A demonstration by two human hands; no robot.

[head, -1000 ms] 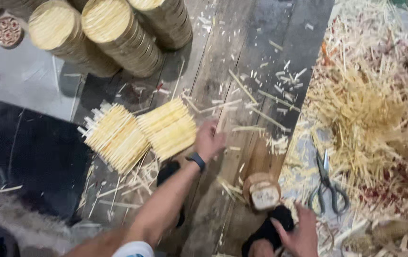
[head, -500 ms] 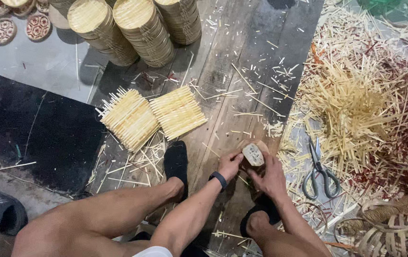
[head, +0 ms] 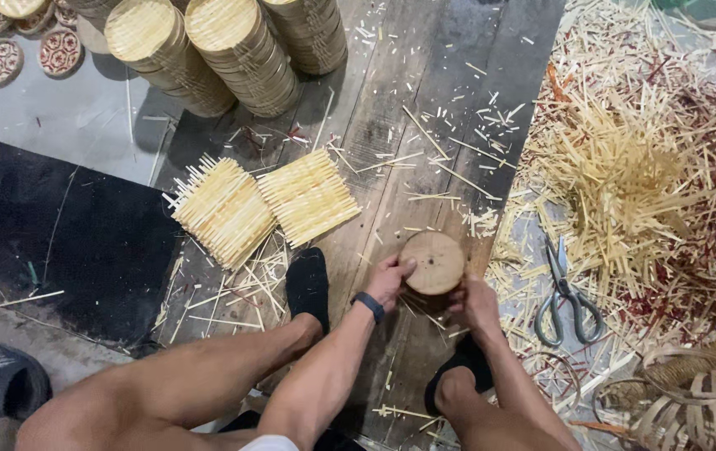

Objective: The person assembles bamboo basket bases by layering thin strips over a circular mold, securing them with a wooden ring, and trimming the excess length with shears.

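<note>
A round wooden disc (head: 431, 262) is held on the plank floor (head: 391, 125) between both hands: left hand (head: 389, 281) curled on its left edge, right hand (head: 473, 302) closed against its lower right. Scissors (head: 566, 296) lie nearby to the right among straw offcuts (head: 625, 167); two stick bundles (head: 262, 205) rest to the left.

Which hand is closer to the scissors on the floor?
Right. The right hand sits just left of the scissors, while the left hand is farther away, beyond the round wooden disc.
</note>
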